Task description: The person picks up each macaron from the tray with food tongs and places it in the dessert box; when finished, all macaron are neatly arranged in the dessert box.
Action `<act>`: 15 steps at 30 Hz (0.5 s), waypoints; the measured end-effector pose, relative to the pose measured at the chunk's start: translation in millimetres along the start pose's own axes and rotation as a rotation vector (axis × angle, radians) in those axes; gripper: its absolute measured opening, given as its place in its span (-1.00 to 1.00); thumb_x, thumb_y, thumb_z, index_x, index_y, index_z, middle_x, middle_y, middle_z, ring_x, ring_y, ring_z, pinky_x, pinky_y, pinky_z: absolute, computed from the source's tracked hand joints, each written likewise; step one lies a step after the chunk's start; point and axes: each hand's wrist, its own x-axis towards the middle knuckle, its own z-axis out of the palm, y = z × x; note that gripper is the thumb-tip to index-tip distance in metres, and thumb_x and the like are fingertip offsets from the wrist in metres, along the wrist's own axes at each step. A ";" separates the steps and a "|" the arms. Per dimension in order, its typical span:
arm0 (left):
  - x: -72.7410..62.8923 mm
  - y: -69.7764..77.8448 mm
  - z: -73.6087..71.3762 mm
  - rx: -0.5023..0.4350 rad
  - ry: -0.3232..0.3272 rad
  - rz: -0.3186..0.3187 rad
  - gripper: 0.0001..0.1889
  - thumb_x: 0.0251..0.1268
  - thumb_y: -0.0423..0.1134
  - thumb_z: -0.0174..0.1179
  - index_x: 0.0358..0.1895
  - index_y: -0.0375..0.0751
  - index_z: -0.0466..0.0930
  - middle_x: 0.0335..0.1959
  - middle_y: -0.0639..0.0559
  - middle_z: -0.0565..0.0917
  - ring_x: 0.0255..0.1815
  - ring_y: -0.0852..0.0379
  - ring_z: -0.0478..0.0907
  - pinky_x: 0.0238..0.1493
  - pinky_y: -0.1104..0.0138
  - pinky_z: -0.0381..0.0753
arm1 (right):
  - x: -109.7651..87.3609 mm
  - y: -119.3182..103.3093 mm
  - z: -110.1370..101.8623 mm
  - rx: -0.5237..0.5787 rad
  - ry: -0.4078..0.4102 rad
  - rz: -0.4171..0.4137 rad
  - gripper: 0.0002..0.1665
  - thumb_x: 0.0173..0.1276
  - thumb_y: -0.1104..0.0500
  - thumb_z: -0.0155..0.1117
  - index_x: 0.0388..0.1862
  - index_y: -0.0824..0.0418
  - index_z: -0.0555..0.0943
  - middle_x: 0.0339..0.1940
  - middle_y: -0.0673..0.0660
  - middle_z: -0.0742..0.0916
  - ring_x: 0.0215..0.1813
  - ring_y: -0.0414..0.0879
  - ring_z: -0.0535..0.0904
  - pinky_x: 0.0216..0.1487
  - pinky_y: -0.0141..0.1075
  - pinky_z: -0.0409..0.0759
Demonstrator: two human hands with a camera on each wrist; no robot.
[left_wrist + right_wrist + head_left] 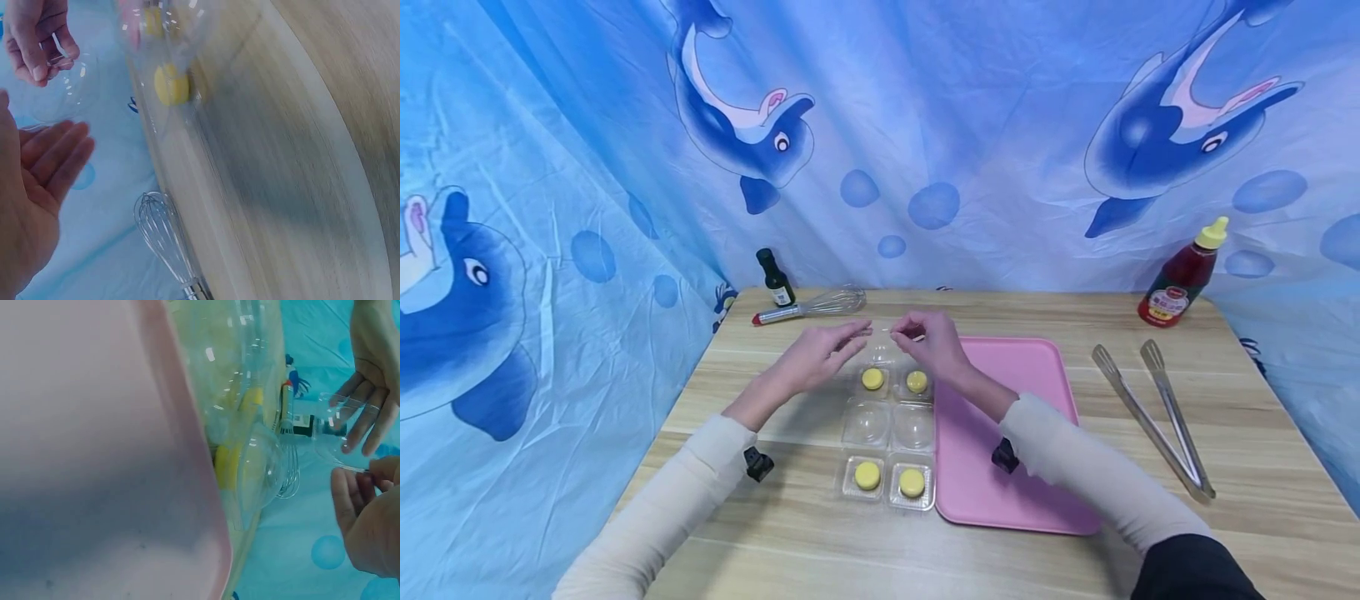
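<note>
My right hand [934,343] pinches the edge of a clear domed plastic lid [328,440] between thumb and fingertips. My left hand [820,354] is on the lid's other side, its fingers extended right at the plastic. Just below the hands are two small yellow round cakes [872,379] in clear plastic trays. Nearer my body, another pair of yellow cakes [867,476] sits in square clear trays [912,502]. Clear domed lids [868,423] lie between the two pairs. In the right wrist view, a clear dome [269,465] stands beside a yellow cake.
A pink tray [1003,467] lies right of the clear boxes, under my right forearm. Metal tongs [1157,425] lie farther right, with a red sauce bottle [1177,279] behind them. At the back left are a whisk [820,304] and a small dark bottle [777,279].
</note>
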 end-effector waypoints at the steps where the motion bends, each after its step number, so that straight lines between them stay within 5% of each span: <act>1: 0.3 0.0 -0.8 -0.059 -0.011 -0.026 -0.45 0.79 0.05 -0.12 0.52 -0.24 0.48 0.29 -0.14 0.71 0.10 -0.10 0.77 0.17 0.08 0.76 | -0.7 -0.4 0.6 -0.013 0.004 -0.027 -0.94 0.39 0.43 0.46 -0.19 0.37 0.77 -0.24 0.24 0.84 -0.22 0.07 0.81 -0.24 -0.36 0.80; 7: 1.1 -5.1 -2.7 -0.384 -0.107 -0.142 -0.40 0.83 0.05 -0.26 0.41 -0.39 0.54 0.17 -0.25 0.75 0.07 -0.27 0.76 0.11 -0.01 0.79 | -7.1 -1.7 3.3 -0.019 0.029 -0.180 -0.91 0.33 0.49 0.46 -0.24 0.38 0.78 -0.24 0.20 0.83 -0.18 0.04 0.81 -0.15 -0.36 0.81; 15: -1.7 -10.6 -7.4 -0.478 -0.184 -0.179 -0.48 0.77 0.01 -0.04 0.37 -0.39 0.57 0.20 -0.26 0.73 0.15 -0.28 0.72 0.22 0.04 0.74 | -14.6 3.0 5.3 -0.035 0.036 -0.311 -0.83 0.27 0.55 0.46 -0.23 0.35 0.77 -0.23 0.18 0.79 -0.16 0.05 0.80 -0.06 -0.28 0.83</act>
